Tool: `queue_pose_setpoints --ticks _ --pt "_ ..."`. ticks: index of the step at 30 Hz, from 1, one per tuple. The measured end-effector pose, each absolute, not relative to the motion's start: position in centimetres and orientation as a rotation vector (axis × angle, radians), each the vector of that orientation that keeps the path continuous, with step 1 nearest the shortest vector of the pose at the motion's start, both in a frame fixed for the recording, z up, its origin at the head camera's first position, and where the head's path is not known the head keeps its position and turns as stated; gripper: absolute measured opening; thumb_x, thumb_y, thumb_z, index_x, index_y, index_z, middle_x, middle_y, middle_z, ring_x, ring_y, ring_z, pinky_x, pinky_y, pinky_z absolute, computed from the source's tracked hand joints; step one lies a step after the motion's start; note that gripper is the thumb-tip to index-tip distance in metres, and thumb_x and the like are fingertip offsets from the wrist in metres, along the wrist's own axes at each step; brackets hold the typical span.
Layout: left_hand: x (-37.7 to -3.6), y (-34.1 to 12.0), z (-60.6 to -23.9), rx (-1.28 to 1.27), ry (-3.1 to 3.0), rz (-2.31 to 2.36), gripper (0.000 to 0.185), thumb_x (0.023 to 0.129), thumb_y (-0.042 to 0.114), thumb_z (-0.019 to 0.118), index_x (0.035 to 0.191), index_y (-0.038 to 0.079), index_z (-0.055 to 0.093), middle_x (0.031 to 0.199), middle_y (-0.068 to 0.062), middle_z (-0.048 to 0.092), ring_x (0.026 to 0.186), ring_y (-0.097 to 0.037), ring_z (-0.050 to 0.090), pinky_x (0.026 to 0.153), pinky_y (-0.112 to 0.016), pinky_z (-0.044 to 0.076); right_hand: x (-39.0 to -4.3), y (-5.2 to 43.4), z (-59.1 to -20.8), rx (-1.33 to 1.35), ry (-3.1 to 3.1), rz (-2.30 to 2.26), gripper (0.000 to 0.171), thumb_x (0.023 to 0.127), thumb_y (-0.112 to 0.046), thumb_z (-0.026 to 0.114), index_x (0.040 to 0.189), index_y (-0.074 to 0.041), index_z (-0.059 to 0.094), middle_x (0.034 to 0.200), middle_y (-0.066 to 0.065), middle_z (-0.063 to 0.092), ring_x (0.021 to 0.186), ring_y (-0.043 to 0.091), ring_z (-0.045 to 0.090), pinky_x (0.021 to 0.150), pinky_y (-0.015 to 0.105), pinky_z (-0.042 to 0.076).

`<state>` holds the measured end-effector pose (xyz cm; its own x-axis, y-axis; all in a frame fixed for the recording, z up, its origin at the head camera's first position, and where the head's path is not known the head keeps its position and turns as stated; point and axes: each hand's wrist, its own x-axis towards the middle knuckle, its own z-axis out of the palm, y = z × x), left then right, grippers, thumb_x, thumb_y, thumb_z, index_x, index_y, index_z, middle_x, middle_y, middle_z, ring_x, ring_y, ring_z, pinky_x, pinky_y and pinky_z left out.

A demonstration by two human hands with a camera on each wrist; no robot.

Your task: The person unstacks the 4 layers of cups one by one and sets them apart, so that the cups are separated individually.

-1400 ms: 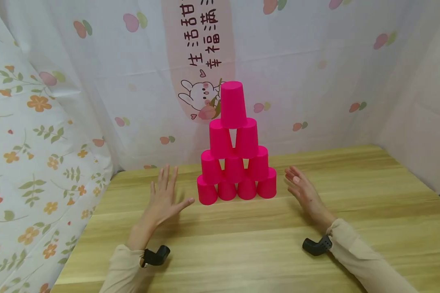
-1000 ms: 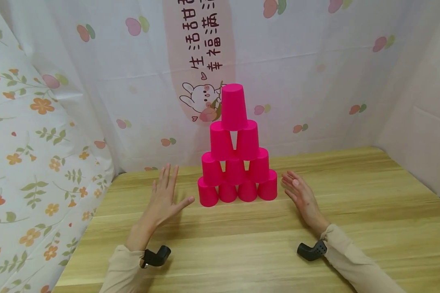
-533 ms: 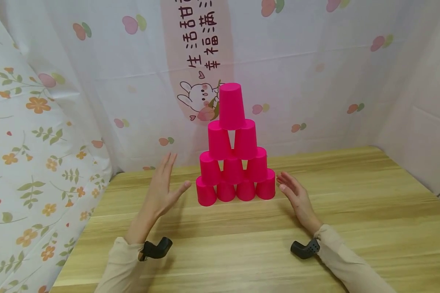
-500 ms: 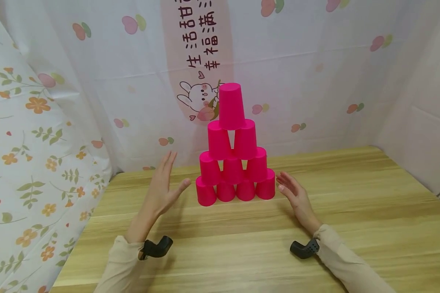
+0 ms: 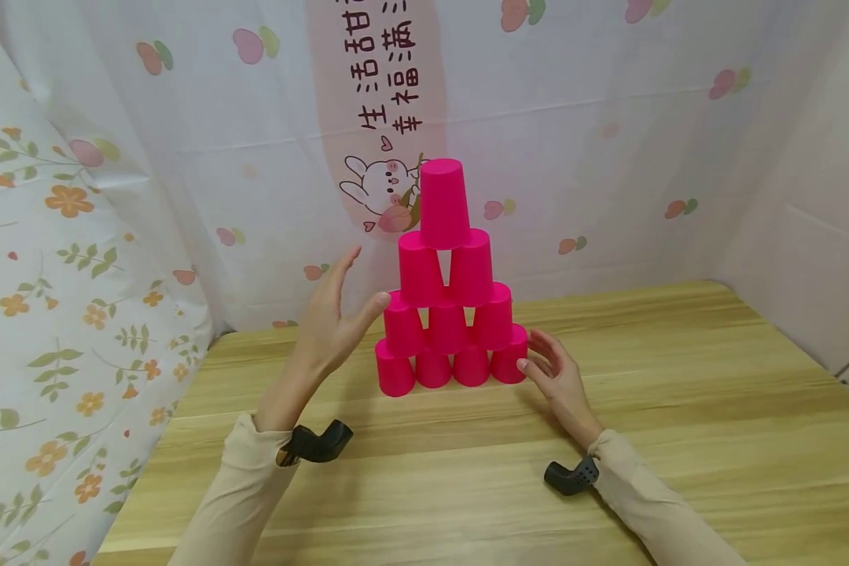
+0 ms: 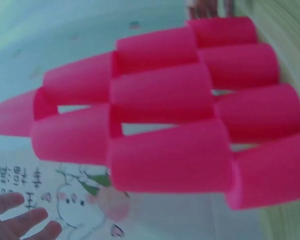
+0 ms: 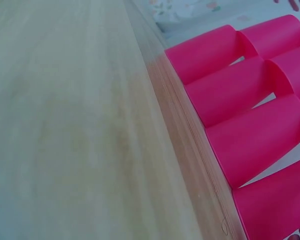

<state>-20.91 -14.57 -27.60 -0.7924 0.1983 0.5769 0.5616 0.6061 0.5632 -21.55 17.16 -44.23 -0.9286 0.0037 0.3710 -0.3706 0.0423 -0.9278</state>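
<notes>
Cups (image 5: 444, 291) stand pyramid-stacked (pink, upside down) — both hands spread beside them: left hand (image 5: 334, 318), right hand (image 5: 550, 375).

1. You can read dark Chinese characters on the pink banner (image 5: 378, 94) printed on the curtain (image 5: 573, 118): "生活甜" in one column, cut off at the top.
2. Beside it you read "幸福满", likewise cut off.
</notes>
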Motion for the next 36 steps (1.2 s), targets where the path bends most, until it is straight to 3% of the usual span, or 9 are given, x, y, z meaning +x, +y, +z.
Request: queue_pose_setpoints --ticks 4,10,16,20,27,36 --pt "-21.3 -13.3 -26.2 -0.603 -2.342 -1.073 0.07 0.085 0.046 0.059 0.144 0.02 0.034 0.142 0.001 0.04 0.127 -0.016 0.038 0.099 -0.051 0.036 -21.7 17.3 -44.2 0.359 -2.081 1.962 0.057 0.088 -0.002 0.061 0.137 0.005 0.034 0.134 0.018 0.042 0.122 0.026 0.042 0.104 0.049 0.03" --pt "-22.1 -11.6 -24.3 -0.633 -2.297 -1.182 0.068 0.084 0.045 0.061 0.142 0.022 0.035 0.139 0.009 0.04 0.124 -0.009 0.04 0.1 -0.039 0.037 -21.7 17.3 -44.2 0.37 -2.126 1.946 0.062 0.086 -0.003 0.064 0.139 0.002 0.033 0.136 0.019 0.041 0.125 0.033 0.038 0.105 0.048 0.028" --pt "-22.7 -10.3 -23.1 -0.675 -2.223 -1.362 0.063 0.084 0.035 0.065 0.139 0.017 0.039 0.136 0.004 0.045 0.123 -0.012 0.043 0.101 -0.042 0.037 -21.3 17.3 -44.5 0.341 -2.224 1.898 0.062 0.085 -0.005 0.066 0.139 0.001 0.035 0.135 0.019 0.041 0.125 0.032 0.038 0.105 0.046 0.029" --pt "-23.0 -9.6 -22.3 -0.659 -2.178 -1.434 0.063 0.083 0.031 0.067 0.138 0.015 0.039 0.135 0.001 0.046 0.121 -0.011 0.044 0.1 -0.037 0.038 -21.0 17.0 -43.5 0.358 -2.226 1.891 0.06 0.085 -0.002 0.064 0.137 0.006 0.034 0.135 0.024 0.041 0.125 0.036 0.037 0.105 0.05 0.028" --pt "-23.8 -8.1 -21.5 -0.673 -2.153 -1.517 0.073 0.082 0.03 0.069 0.143 0.015 0.031 0.14 -0.003 0.04 0.123 -0.015 0.043 0.098 -0.033 0.041 -20.2 16.4 -41.8 0.393 -2.237 1.842 0.056 0.084 0.006 0.06 0.134 0.012 0.034 0.132 0.031 0.04 0.123 0.042 0.037 0.103 0.054 0.028" --pt "-24.8 -6.5 -20.7 -0.716 -2.155 -1.479 0.078 0.081 0.027 0.07 0.144 0.014 0.026 0.138 -0.003 0.04 0.12 -0.014 0.044 0.094 -0.026 0.042 -20.6 16.6 -42.5 0.41 -2.215 1.85 0.055 0.084 0.008 0.059 0.134 0.011 0.035 0.13 0.03 0.042 0.122 0.04 0.038 0.102 0.055 0.028"
